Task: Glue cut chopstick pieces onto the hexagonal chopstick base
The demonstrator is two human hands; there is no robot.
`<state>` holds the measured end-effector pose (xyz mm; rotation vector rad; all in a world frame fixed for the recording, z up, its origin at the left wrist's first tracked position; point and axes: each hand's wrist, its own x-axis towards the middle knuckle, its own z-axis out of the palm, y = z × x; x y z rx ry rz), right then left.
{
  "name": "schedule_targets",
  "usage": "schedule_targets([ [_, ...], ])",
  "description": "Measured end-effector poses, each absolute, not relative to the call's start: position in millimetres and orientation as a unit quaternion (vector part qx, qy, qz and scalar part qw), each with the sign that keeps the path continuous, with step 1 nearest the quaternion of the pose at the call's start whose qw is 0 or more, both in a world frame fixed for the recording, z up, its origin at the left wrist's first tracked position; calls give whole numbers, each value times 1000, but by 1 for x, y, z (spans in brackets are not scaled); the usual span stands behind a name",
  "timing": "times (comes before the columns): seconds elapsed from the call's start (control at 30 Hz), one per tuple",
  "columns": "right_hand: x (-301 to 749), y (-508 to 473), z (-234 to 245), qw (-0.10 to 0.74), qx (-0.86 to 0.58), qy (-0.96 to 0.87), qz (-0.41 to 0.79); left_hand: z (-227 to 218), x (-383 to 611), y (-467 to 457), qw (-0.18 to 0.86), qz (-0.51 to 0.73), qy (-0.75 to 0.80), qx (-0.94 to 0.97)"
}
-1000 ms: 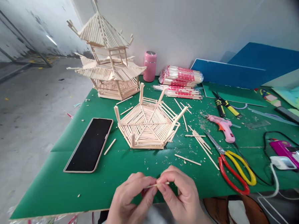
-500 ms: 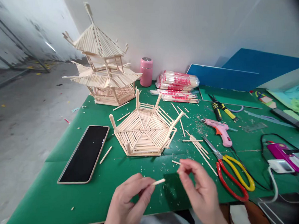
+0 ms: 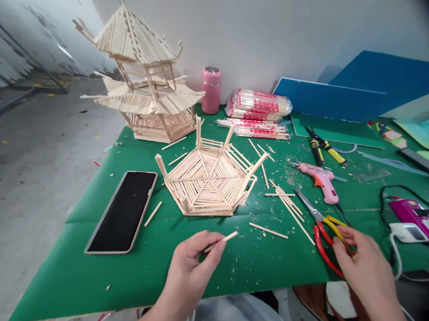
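My left hand (image 3: 197,258) pinches a short wooden stick (image 3: 230,236) between thumb and fingers, low over the table's front. At the right, my right hand (image 3: 363,264) has its fingers closed on the yellow handle of the scissors (image 3: 319,216), whose other handle is red and whose blades lie on the table, pointing away to the left. Beyond my left hand stands a six-sided base (image 3: 206,179) of wooden sticks with short upright posts at its corners. One loose stick (image 3: 268,230) lies between my hands.
A stick pagoda (image 3: 146,90) stands back left, beside a pink flask (image 3: 211,91) and bagged sticks (image 3: 258,105). A phone (image 3: 121,213) lies left. Right are a pink glue gun (image 3: 321,180), pliers (image 3: 323,147) and a purple device (image 3: 413,216) with cables. Several loose sticks (image 3: 287,202) lie near the scissors.
My right hand has moved right, from beside the loose stick to the scissors' handle, and taken hold of it. My left hand keeps its short stick. The view has shifted slightly.
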<state>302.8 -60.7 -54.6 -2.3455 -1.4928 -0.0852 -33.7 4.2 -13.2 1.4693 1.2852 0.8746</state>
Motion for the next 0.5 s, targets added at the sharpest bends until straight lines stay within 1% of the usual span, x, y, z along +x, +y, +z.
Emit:
schedule_targets([
  [0.17, 323, -54, -59, 114, -853, -508, 34, -12, -37, 3, 409, 347, 527, 659],
  [0.27, 326, -49, -58, 106, -855, -506, 39, -13, -38, 2, 373, 336, 529, 684],
  [0.4, 318, -49, -53, 126, -861, -491, 20, -18, -40, 1, 359, 341, 524, 693],
  [0.5, 312, -52, -49, 185, -869, -458, 8, -21, -42, 0, 373, 356, 512, 687],
])
